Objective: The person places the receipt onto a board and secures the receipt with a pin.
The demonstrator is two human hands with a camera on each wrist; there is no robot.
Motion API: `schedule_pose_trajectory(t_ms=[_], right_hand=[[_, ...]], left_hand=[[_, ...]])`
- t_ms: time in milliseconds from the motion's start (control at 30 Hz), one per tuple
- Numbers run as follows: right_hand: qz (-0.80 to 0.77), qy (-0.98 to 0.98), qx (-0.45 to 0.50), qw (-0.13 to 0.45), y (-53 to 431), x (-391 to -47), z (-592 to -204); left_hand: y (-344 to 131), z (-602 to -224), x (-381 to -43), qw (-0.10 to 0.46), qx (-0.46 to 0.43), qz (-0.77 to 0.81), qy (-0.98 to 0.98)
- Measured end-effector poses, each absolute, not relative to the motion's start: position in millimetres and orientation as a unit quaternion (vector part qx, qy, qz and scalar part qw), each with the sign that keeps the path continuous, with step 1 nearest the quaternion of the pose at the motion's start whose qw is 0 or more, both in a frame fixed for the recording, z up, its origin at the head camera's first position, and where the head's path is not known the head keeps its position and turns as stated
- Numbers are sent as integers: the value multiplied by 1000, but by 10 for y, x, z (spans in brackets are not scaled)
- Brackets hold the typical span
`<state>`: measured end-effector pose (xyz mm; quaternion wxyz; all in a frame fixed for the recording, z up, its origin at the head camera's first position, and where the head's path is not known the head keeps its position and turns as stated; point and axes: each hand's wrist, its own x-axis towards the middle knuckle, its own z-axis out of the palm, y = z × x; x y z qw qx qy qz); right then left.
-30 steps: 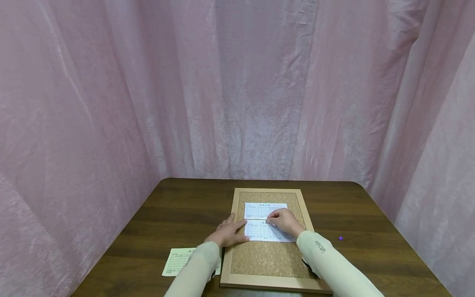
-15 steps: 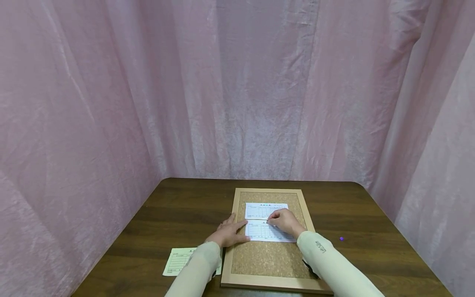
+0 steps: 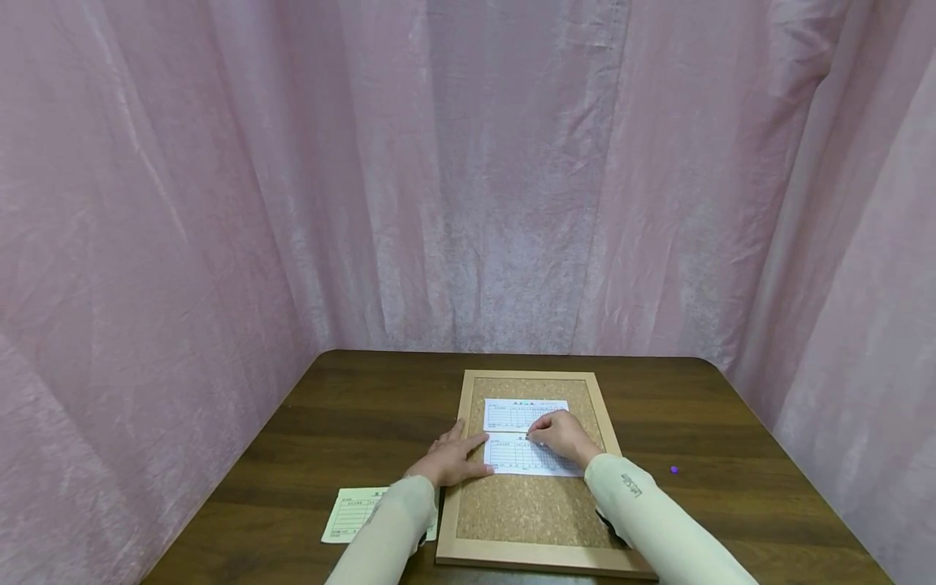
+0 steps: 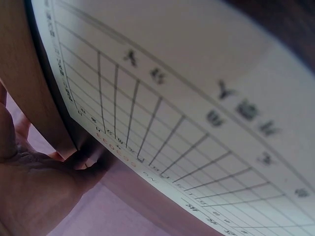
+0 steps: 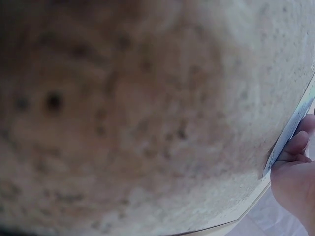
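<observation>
A wood-framed cork board (image 3: 541, 512) lies on the table, with two white printed form slips on it, one above the other. My left hand (image 3: 444, 463) rests across the board's left frame, fingers spread, two fingertips at the left edge of the lower slip (image 3: 512, 459). My right hand (image 3: 563, 435) pinches a small pin at the top edge of that slip, where it meets the upper slip (image 3: 504, 413); the fingertips mostly hide the pin. The right wrist view shows the curled fingers (image 5: 297, 145) over the paper. In the left wrist view a form slip (image 4: 162, 128) looms close.
Green printed slips (image 3: 351, 516) lie on the table left of the board, partly under the left sleeve (image 3: 391, 528). A small purple thing (image 3: 674, 470) sits on the table (image 3: 731, 520) to the right. Pink curtains (image 3: 512, 179) hang behind and at both sides.
Both hands keep their places on the board and slips. The whole scene has shifted very slightly to the right in the head view.
</observation>
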<state>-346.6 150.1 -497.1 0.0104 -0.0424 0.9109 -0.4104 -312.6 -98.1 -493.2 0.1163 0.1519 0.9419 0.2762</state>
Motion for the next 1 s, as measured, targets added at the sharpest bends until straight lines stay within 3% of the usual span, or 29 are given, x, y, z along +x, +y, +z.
schedule_pose_trajectory(t_ms=[1000], right_hand=[[-405,913,-55,6,1510,-3454,-4949]], left_hand=[[-982,-4932,-3139,120,151,275,942]])
